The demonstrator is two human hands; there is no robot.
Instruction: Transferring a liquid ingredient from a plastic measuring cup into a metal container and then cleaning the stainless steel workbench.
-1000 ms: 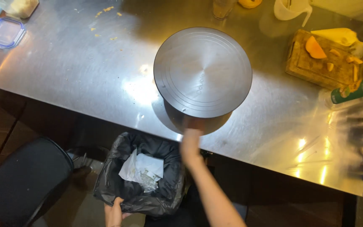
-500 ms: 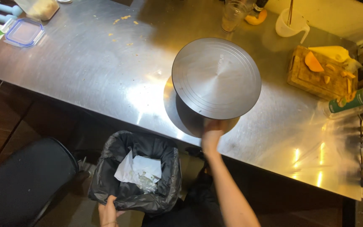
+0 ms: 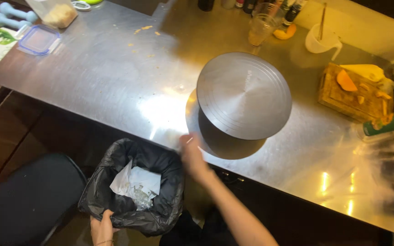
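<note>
Left hand (image 3: 102, 229) grips black bin bag (image 3: 131, 189); right hand (image 3: 192, 155) sweeps counter (image 3: 110, 82).

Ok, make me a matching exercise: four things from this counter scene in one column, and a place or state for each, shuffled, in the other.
Things:
1. left hand
2. right hand
3. round metal lid
4. wooden cutting board

Places or states:
A. at the counter's front edge, above the bin's rim
B. holds orange pieces, at the right of the steel counter
C. grips the rim of the black bin bag
D. shiny, in the middle of the counter, covering a pot

Pairs: 1-C, 2-A, 3-D, 4-B
</note>
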